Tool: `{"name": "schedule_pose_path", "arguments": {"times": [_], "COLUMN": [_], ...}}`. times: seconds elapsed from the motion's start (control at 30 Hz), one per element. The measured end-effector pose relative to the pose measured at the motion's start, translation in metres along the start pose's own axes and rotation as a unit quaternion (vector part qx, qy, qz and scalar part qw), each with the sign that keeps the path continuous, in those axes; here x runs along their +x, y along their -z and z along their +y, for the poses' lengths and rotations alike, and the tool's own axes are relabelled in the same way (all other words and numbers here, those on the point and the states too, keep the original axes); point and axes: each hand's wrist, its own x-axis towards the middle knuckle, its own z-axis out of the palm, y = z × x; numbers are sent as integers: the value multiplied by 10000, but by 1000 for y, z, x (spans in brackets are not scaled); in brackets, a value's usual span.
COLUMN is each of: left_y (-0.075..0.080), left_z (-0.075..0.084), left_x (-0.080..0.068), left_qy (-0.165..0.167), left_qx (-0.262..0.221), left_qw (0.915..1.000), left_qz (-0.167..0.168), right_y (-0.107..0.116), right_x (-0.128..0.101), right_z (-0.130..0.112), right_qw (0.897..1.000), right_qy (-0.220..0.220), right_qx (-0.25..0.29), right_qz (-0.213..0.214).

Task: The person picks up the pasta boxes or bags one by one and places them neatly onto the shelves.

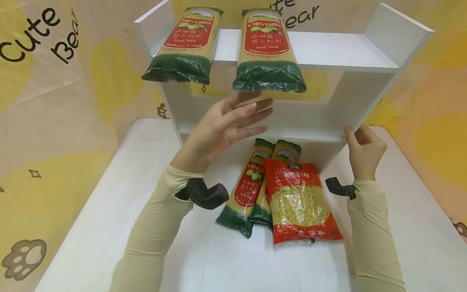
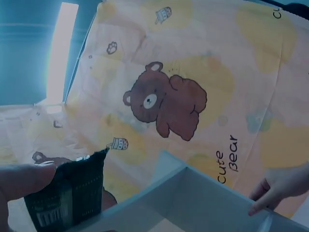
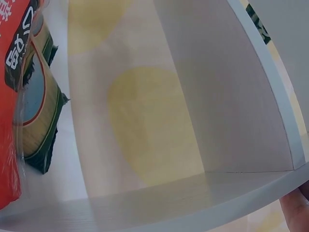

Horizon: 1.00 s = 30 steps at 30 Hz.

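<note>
Two spaghetti packs with green ends lie on the upper board of a white shelf, the left pack and the right pack both jutting over its front edge. Just below the right pack is my left hand, its fingers extended and spread, with nothing in its grasp. The left wrist view has its thumb beside a pack's dark green end; whether they touch I cannot tell. At the shelf's right side panel, my right hand grips the front edge between thumb and fingers.
On the white table, under the shelf, a red bag of short pasta leans over two more spaghetti packs. A bear-print cloth hangs behind and at both sides.
</note>
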Motion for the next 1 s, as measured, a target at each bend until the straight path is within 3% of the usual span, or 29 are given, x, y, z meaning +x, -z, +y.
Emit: {"name": "schedule_pose_path", "arguments": {"times": [0.13,0.3,0.4,0.57,0.63,0.8,1.0], "left_y": [23,50,66,89,94,99,99], "left_z": [-28,-68,-92,-131,-143,-161,-168], "left_x": [-17,-33,-40,-50,-54,-58,-63], "left_qy": [-116,143,624,1741,2124,2692,2856], "left_qx": [658,1364,2164,3583,3839,4041,4625], "left_qw": [9976,9868,9660,9060,8885,8683,8360], "left_qz": [176,861,1268,1433,1344,1018,752], "right_y": [2,2,2,2,2,1,-1], "right_x": [-2,-4,-4,-3,-2,0,1], "right_z": [1,1,1,4,5,7,7], "right_qw": [10000,9999,9999,9998,9997,9998,9999], "right_qy": [-40,-131,-144,-148,-152,-124,-124], "right_qx": [25,35,50,164,195,125,-4], "right_qz": [17,7,17,19,23,59,78]}}
